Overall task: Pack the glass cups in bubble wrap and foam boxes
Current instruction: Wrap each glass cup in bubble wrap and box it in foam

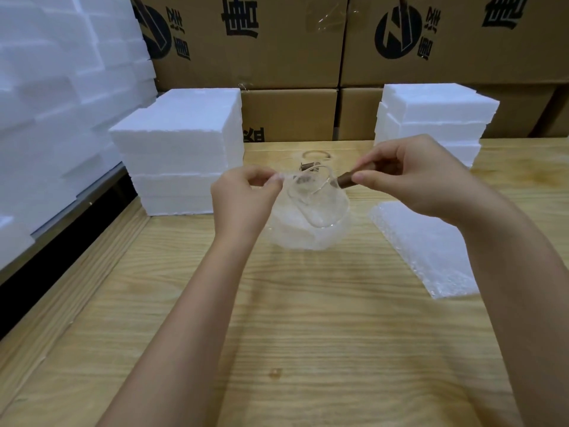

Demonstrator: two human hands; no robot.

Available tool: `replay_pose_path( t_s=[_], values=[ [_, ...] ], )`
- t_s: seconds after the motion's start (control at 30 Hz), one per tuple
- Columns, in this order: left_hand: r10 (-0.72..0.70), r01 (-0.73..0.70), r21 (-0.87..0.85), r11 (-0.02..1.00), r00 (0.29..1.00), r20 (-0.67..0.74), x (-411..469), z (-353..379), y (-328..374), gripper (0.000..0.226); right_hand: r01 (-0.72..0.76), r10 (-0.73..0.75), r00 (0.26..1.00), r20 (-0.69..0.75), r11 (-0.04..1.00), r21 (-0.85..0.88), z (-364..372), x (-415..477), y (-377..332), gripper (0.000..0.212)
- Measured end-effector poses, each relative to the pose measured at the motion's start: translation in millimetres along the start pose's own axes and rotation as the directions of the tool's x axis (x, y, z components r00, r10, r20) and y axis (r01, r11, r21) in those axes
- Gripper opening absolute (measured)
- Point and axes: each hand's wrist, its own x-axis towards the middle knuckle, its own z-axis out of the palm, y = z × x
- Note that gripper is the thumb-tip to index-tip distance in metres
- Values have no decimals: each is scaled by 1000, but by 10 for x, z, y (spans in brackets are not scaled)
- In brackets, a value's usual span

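A clear glass cup [320, 201] with a brown wooden handle [348, 181] hangs tilted above the wooden table [308, 318]. My right hand [412, 177] pinches that handle. My left hand [246, 192] pinches the open edge of a bubble wrap bag [304, 232] that hangs under and around the cup's lower part. Behind it, another glass cup [314, 160] with a dark handle stands on the table, partly hidden. A flat stack of bubble wrap bags [425, 248] lies to the right, under my right forearm.
White foam boxes are stacked at the back left [181, 143] and the back right [431, 118]. A big pile of foam pieces [55, 103] fills the left side. Printed cardboard cartons [292, 50] form a wall behind the table.
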Motion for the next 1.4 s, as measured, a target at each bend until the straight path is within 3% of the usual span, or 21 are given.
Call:
replay_pose_path(
  t_s=[0.13,0.33,0.47,0.57,0.67,0.73,0.8,0.87,0.97,1.03,1.13,1.17,1.27,1.4],
  values=[
    [-79,83,-50,995,994,76,-24,65,69,11,45,-42,999,25,988,-151,68,-4,-56,6],
    [-72,89,-123,988,989,133,-75,120,140,16,82,-85,996,8,933,-350,312,11,-132,13],
    [-119,164,-286,944,978,168,-77,100,250,18,95,-125,990,-61,930,-354,391,49,-79,17],
    [-20,122,-386,914,966,257,-124,53,334,11,88,-124,987,-101,950,-298,399,74,-15,16],
    [97,107,-577,810,945,312,-120,-2,316,32,58,-92,982,-168,979,-196,377,98,70,11],
    [132,24,-664,747,974,183,-102,-31,251,32,39,-60,977,-205,994,-104,363,95,126,7],
    [76,-72,-671,738,997,-23,-59,-48,124,23,34,-31,977,-210,999,12,331,92,190,5],
    [-58,-5,-684,729,996,-69,-11,-44,-52,28,14,20,982,-186,984,177,278,91,270,10],
    [-206,271,-619,737,963,176,-9,1,-300,63,-23,92,988,-123,882,470,214,90,345,10],
    [-195,382,-583,717,913,359,-57,37,-379,85,-28,103,989,-104,829,558,216,104,387,10],
    [-13,310,-608,731,897,443,-58,94,-457,64,-52,119,990,-74,800,598,234,108,408,13],
    [16,311,-625,716,888,459,-53,110,-471,68,-62,119,991,-57,799,598,242,101,409,14],
    [19,394,-643,657,844,537,-82,161,-453,96,-54,90,995,-31,805,591,281,74,423,16],
    [-17,428,-644,634,840,542,-130,215,-414,94,-111,186,981,-51,762,638,401,107,435,25]
  ],
)
